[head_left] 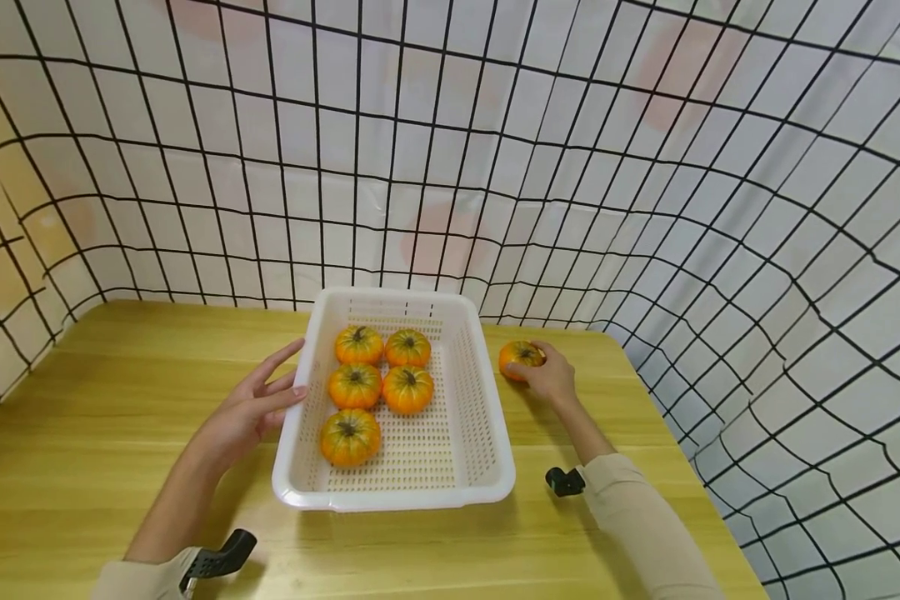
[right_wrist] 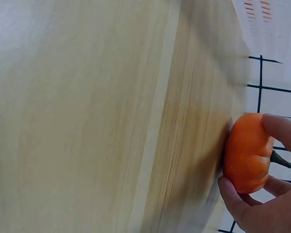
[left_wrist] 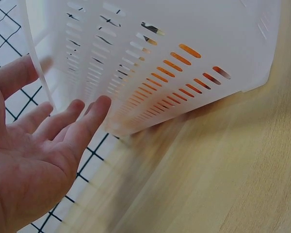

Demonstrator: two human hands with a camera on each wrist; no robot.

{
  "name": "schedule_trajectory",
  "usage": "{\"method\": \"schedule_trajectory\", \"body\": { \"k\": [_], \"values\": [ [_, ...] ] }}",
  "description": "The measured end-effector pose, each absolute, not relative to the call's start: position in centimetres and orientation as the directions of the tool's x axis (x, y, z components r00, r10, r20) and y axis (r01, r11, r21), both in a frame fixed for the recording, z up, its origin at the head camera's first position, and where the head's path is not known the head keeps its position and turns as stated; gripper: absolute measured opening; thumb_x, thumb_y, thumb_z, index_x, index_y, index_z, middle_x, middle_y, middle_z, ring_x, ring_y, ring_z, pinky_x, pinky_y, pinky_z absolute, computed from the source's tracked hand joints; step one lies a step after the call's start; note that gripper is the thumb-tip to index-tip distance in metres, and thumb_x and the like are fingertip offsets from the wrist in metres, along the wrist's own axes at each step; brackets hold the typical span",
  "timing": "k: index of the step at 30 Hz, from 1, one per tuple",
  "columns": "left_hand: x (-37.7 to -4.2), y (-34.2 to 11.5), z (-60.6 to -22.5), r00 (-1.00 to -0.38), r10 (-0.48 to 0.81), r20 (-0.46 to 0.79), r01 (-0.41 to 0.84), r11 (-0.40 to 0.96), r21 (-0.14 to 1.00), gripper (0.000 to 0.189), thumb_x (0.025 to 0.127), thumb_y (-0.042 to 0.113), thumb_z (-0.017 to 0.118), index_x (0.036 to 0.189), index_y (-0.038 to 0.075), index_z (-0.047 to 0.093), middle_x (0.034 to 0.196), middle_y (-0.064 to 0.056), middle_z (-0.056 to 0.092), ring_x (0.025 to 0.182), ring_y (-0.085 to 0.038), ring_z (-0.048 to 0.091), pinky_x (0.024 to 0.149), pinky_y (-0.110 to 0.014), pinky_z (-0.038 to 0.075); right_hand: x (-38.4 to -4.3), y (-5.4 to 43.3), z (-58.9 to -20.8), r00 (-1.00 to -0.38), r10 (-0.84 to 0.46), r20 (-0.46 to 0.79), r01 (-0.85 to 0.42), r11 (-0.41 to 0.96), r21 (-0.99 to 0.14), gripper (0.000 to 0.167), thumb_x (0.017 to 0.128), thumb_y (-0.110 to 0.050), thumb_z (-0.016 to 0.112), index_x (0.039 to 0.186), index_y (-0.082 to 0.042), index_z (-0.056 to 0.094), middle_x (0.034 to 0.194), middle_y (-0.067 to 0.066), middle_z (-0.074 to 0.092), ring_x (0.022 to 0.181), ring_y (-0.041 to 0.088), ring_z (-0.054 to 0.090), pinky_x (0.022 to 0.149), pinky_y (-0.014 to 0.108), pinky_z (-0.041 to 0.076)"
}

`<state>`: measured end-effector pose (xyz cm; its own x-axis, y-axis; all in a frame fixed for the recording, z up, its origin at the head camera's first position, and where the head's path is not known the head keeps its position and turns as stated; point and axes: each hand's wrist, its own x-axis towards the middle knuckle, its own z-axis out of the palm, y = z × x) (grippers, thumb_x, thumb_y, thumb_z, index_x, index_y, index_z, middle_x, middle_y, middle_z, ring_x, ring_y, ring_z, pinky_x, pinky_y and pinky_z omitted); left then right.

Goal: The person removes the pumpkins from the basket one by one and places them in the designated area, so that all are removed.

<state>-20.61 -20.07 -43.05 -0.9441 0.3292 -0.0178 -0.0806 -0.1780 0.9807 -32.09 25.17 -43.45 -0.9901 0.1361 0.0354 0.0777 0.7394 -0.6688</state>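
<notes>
A white plastic basket (head_left: 393, 500) with slotted walls stands on the table. Several small orange pumpkins (head_left: 408, 390) with dark stems lie inside it, toward its left side. My left hand (head_left: 243, 412) is at the basket's left rim, with the thumb over the edge and the fingers (left_wrist: 94, 114) along the outer wall. To the right of the basket, my right hand (head_left: 553, 372) holds another small pumpkin (right_wrist: 248, 153) between thumb and fingers, close over the tabletop. Its stem points toward the palm in the right wrist view.
The wooden table (head_left: 120, 392) extends on both sides of the basket. A black wire grid (head_left: 435, 158) over white sheeting rises behind the table and along both sides. Black wrist mounts (head_left: 565, 482) sit at the cuffs of both light sleeves.
</notes>
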Motion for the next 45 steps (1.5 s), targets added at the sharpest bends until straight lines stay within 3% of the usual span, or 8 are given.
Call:
{"method": "schedule_trajectory", "body": {
  "k": [12, 23, 32, 45],
  "values": [
    [-20.7, -19.9, -42.8, -0.944, 0.33, -0.008, -0.073, -0.184, 0.98, 0.075, 0.104, 0.013, 0.057, 0.164, 0.029, 0.015, 0.167, -0.022, 0.02, 0.117, -0.019, 0.069, 0.092, -0.039, 0.06, -32.5, 25.4, -43.3, -0.992, 0.124, 0.022, 0.08, 0.762, -0.642, 0.074, 0.089, -0.039, 0.075, 0.149, -0.007, 0.046, 0.149, 0.027, 0.048, 0.133, 0.048, 0.046, 0.112, 0.059, 0.041],
    [-20.5, -19.9, -42.8, -0.944, 0.331, -0.019, -0.084, -0.183, 0.98, 0.074, 0.104, 0.013, 0.057, 0.163, 0.029, 0.015, 0.166, -0.023, 0.021, 0.115, -0.022, 0.07, 0.091, -0.041, 0.06, -32.2, 25.1, -43.0, -0.993, 0.117, 0.013, 0.08, 0.751, -0.655, 0.075, 0.089, -0.036, 0.075, 0.15, -0.005, 0.045, 0.149, 0.028, 0.048, 0.134, 0.047, 0.047, 0.114, 0.057, 0.04],
    [-20.7, -20.1, -43.1, -0.942, 0.334, -0.002, -0.074, -0.2, 0.977, 0.074, 0.104, 0.011, 0.057, 0.163, 0.028, 0.017, 0.158, -0.008, 0.042, 0.117, -0.023, 0.07, 0.091, -0.041, 0.06, -32.2, 25.2, -42.8, -0.994, 0.108, 0.003, 0.08, 0.757, -0.649, 0.075, 0.09, -0.036, 0.074, 0.151, -0.005, 0.043, 0.15, 0.027, 0.047, 0.135, 0.047, 0.046, 0.114, 0.058, 0.04],
    [-20.7, -20.1, -43.1, -0.943, 0.333, -0.009, -0.077, -0.192, 0.978, 0.073, 0.104, 0.012, 0.056, 0.163, 0.03, 0.017, 0.162, -0.011, 0.037, 0.117, -0.022, 0.069, 0.092, -0.041, 0.06, -32.4, 25.5, -42.0, -0.995, 0.097, -0.002, 0.075, 0.748, -0.66, 0.082, 0.09, -0.037, 0.076, 0.155, -0.007, 0.038, 0.153, 0.026, 0.044, 0.139, 0.045, 0.042, 0.113, 0.058, 0.041]
  ]
}}
